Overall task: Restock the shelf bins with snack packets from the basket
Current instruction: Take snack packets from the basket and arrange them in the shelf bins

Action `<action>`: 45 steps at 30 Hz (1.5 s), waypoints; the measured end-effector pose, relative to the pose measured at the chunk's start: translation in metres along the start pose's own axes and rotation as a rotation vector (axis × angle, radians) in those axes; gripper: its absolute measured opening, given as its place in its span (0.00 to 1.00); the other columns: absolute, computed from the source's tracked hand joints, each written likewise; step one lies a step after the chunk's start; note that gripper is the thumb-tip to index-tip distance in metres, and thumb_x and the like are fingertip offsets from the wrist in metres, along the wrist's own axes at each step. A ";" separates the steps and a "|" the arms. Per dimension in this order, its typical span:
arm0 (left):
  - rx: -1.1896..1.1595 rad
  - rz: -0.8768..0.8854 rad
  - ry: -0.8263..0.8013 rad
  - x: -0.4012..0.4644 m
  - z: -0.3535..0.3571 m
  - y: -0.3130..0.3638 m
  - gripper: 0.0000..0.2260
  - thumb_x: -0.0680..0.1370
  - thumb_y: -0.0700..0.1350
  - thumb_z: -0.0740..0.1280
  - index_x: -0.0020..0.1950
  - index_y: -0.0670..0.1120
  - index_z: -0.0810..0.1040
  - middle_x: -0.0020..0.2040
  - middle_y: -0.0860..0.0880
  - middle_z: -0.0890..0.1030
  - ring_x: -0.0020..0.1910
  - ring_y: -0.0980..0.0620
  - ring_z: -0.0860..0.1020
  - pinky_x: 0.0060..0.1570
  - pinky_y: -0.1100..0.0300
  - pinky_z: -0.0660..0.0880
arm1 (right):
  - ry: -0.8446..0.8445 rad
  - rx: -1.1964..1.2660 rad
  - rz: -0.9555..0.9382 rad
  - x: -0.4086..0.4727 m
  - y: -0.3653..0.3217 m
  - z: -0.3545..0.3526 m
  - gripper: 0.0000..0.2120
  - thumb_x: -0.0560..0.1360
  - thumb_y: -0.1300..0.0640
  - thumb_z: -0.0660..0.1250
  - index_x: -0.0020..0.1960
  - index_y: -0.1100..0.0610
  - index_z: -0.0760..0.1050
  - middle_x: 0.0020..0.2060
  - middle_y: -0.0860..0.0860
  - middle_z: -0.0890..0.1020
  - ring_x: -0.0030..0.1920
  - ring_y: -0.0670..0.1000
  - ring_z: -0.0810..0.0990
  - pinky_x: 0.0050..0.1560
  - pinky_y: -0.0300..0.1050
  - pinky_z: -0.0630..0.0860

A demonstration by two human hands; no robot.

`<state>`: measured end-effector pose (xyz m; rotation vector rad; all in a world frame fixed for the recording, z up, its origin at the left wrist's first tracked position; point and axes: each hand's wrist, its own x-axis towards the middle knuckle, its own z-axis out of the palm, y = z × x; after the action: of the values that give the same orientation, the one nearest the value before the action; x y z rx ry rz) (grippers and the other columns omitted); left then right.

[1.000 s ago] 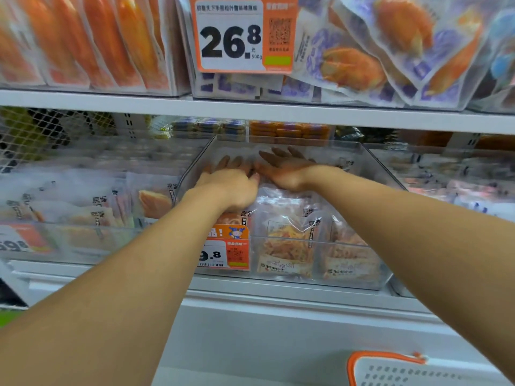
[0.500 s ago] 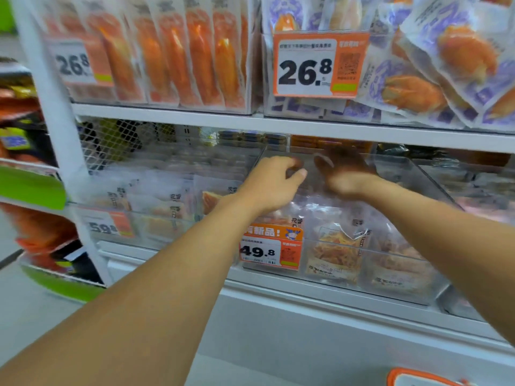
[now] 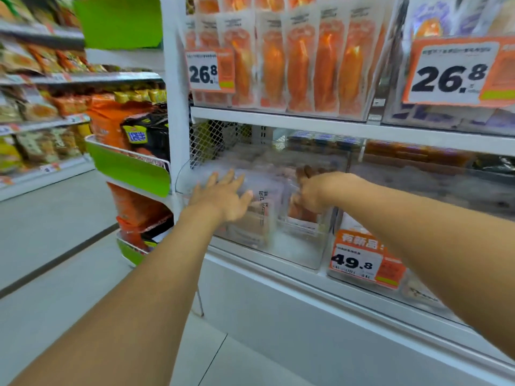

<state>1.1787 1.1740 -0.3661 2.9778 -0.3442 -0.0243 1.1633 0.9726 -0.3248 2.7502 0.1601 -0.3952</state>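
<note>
- Head view: the left hand (image 3: pixel 223 197) lies flat, fingers straight and spread, on clear plastic snack packets (image 3: pixel 257 215) standing inside the transparent plastic shelf bin (image 3: pixel 303 246).
- The right hand (image 3: pixel 312 192) reaches into the same bin among the packets; motion blur hides its grip, so I cannot tell.
- An orange price tag reading 49.8 (image 3: pixel 362 261) hangs just right of the bin.
</note>
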 end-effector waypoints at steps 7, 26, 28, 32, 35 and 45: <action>-0.065 -0.028 0.250 0.017 0.003 -0.015 0.30 0.80 0.66 0.41 0.80 0.56 0.52 0.81 0.52 0.48 0.80 0.49 0.44 0.75 0.38 0.40 | 0.202 0.518 0.066 0.017 0.017 -0.027 0.36 0.76 0.33 0.62 0.70 0.61 0.72 0.70 0.59 0.73 0.67 0.60 0.74 0.65 0.49 0.71; -0.027 -0.110 -0.007 0.052 -0.018 0.004 0.34 0.78 0.71 0.47 0.81 0.57 0.50 0.81 0.51 0.47 0.80 0.46 0.44 0.75 0.39 0.39 | 0.154 -0.031 0.174 0.047 -0.008 0.008 0.75 0.56 0.39 0.82 0.78 0.59 0.29 0.76 0.65 0.57 0.69 0.69 0.68 0.64 0.66 0.72; -0.025 -0.112 -0.035 0.053 -0.018 0.002 0.34 0.79 0.70 0.47 0.81 0.57 0.49 0.81 0.51 0.47 0.80 0.45 0.45 0.75 0.40 0.40 | 0.186 -0.049 0.215 0.048 -0.014 0.007 0.76 0.54 0.39 0.83 0.78 0.60 0.31 0.74 0.66 0.58 0.69 0.71 0.67 0.65 0.69 0.69; -0.197 -0.104 0.063 0.054 -0.024 0.000 0.35 0.77 0.70 0.54 0.79 0.54 0.57 0.80 0.49 0.57 0.78 0.44 0.56 0.76 0.41 0.50 | 0.084 0.158 0.141 0.031 -0.005 -0.014 0.47 0.63 0.39 0.80 0.73 0.58 0.65 0.67 0.57 0.74 0.61 0.58 0.76 0.60 0.51 0.75; -0.187 -0.088 0.265 0.053 -0.035 -0.008 0.32 0.79 0.67 0.54 0.79 0.51 0.61 0.79 0.48 0.60 0.79 0.46 0.55 0.76 0.40 0.48 | 0.104 0.403 0.112 0.033 0.019 -0.038 0.36 0.74 0.37 0.69 0.74 0.56 0.67 0.71 0.52 0.71 0.69 0.55 0.71 0.66 0.46 0.67; -0.151 -0.009 -0.046 0.067 -0.023 -0.018 0.29 0.81 0.62 0.48 0.78 0.50 0.62 0.80 0.48 0.58 0.78 0.44 0.55 0.75 0.48 0.52 | 0.286 0.778 0.156 0.111 -0.004 -0.032 0.39 0.80 0.31 0.44 0.79 0.57 0.57 0.77 0.58 0.61 0.77 0.59 0.60 0.76 0.53 0.57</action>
<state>1.2492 1.1795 -0.3462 2.8333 -0.3192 -0.1140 1.2763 0.9950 -0.3298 3.5430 -0.1802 -0.0010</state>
